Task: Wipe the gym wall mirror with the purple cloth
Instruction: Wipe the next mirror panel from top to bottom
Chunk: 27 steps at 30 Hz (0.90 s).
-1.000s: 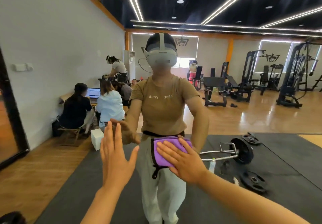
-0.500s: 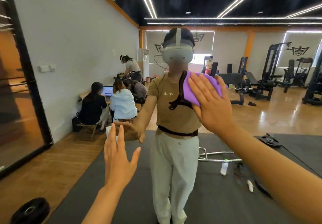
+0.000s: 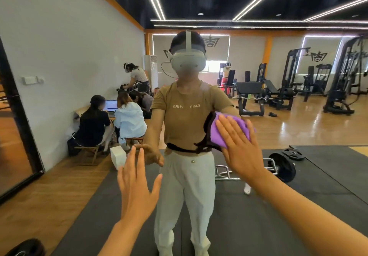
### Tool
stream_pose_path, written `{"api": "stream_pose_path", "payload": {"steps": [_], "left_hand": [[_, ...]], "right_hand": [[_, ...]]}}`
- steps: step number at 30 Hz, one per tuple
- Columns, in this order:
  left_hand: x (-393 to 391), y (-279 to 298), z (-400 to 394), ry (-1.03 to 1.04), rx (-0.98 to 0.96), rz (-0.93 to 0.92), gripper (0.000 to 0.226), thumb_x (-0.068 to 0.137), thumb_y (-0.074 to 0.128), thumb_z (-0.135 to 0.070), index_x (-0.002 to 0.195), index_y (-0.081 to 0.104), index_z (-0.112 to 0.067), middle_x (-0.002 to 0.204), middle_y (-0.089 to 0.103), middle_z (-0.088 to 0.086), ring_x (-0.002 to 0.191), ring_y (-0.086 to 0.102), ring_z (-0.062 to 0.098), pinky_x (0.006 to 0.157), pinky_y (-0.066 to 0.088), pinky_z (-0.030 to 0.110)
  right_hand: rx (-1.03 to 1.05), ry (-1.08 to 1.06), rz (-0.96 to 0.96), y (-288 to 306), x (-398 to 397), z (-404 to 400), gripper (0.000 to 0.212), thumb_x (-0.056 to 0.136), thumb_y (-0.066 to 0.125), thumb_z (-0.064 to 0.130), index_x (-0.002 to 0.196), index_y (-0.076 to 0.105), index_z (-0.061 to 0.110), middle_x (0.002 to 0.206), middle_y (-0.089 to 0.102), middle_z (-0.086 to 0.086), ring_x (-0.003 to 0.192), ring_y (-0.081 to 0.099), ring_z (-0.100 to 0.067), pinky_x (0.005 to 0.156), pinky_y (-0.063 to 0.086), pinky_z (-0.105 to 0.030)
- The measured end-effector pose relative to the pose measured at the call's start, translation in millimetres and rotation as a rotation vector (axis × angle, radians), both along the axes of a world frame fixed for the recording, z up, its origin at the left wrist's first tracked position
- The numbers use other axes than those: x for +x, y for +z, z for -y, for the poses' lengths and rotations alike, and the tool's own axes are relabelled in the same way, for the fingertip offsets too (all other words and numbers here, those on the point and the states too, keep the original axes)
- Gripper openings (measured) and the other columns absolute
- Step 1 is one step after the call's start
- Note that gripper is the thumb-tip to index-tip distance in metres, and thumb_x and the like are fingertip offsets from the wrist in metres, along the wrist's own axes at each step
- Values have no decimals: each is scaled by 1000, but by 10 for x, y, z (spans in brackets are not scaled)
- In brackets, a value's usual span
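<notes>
One head-worn wide-angle view — straight at the wall mirror (image 3: 258, 116), close, within arm's reach.

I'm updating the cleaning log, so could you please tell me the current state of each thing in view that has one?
purple cloth: bunched, pressed flat against the mirror under the right hand.
right hand: fingers straight, pressing the cloth.
left hand: open, fingers spread, flat at the glass.
wall mirror: reflecting the gym; mid-wipe.
laptop (reflected): open, screen lit.

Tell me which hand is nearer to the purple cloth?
Right. The right hand presses flat on the purple cloth against the mirror; the left hand is lower, off to its left, apart from it.
</notes>
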<state>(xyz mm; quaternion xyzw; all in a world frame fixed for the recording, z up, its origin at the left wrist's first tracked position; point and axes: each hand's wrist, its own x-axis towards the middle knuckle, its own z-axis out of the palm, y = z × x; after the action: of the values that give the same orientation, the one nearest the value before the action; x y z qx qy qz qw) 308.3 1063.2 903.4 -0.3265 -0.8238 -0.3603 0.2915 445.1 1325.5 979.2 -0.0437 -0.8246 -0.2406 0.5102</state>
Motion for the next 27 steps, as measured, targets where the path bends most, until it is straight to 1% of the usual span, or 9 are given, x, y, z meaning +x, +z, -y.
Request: {"api": "stream_pose_path", "payload": {"steps": [2, 4, 7, 10, 12, 16, 21, 24, 27], "left_hand": [[-14, -5, -15, -7, 4, -9, 82, 91, 38, -56, 158, 9, -19, 166, -4, -4, 152, 10, 26, 119, -10, 34], [-39, -6, 7, -19, 21, -25, 81, 91, 39, -55, 158, 13, -17, 166, -3, -2, 152, 8, 26, 119, -9, 35], [-92, 13, 56, -28, 24, -45, 81, 91, 42, -53, 158, 11, -18, 166, -5, -3, 153, 5, 23, 119, -8, 37], [-136, 35, 142, -56, 21, -42, 83, 91, 45, -50, 158, 5, -23, 166, -4, -3, 153, -1, 18, 119, -7, 39], [-167, 51, 200, -59, 26, -42, 83, 91, 46, -49, 158, 6, -21, 166, -2, -2, 152, -2, 16, 120, -6, 40], [-204, 29, 258, -69, 16, -24, 81, 92, 42, -52, 158, 7, -20, 166, -1, -3, 152, -1, 15, 120, -1, 46], [-242, 51, 239, -84, 12, -30, 81, 92, 37, -56, 158, 9, -19, 166, -1, -3, 152, 3, 18, 120, -3, 42], [-288, 111, 260, -76, 43, -40, 81, 92, 38, -56, 157, 11, -17, 166, 1, -1, 152, 5, 20, 119, -8, 35], [-353, 138, 302, -78, 69, -43, 80, 92, 37, -55, 158, 10, -18, 166, 0, -1, 153, 2, 18, 120, -9, 33]], "right_hand": [[-65, 8, -87, 266, -62, 88, 62, 97, 46, 27, 155, 31, 10, 164, 22, -3, 153, 18, -20, 125, 2, -48], [-103, 4, -122, 281, -116, 180, 59, 98, 42, 26, 154, 34, 7, 162, 26, -7, 151, 21, -23, 126, 1, -47], [-219, 9, -101, -128, -130, 323, 60, 100, 40, 28, 156, 26, 9, 163, 22, -7, 154, 17, -23, 125, 5, -49], [-242, -30, -3, -639, -61, 427, 63, 100, 40, 31, 158, 22, 13, 164, 22, -4, 154, 14, -19, 123, 12, -53], [-244, -53, 37, -726, -11, 431, 65, 99, 41, 33, 158, 20, 16, 164, 23, -3, 154, 12, -17, 123, 11, -51], [-181, -90, 66, -501, 12, 418, 69, 96, 51, 29, 158, 22, 15, 163, 24, -4, 154, 15, -18, 126, 4, -45], [-267, -38, -100, 261, -236, 445, 61, 102, 37, 32, 157, 25, 8, 163, 23, -9, 153, 17, -23, 126, -5, -37], [-298, -11, -208, 525, -419, 510, 59, 104, 37, 32, 157, 25, 7, 164, 18, -5, 154, 13, -22, 126, -4, -41], [-355, 34, -251, 369, -606, 692, 63, 103, 38, 32, 158, 19, 9, 166, 9, -5, 154, 9, -26, 125, -6, -44]]}}
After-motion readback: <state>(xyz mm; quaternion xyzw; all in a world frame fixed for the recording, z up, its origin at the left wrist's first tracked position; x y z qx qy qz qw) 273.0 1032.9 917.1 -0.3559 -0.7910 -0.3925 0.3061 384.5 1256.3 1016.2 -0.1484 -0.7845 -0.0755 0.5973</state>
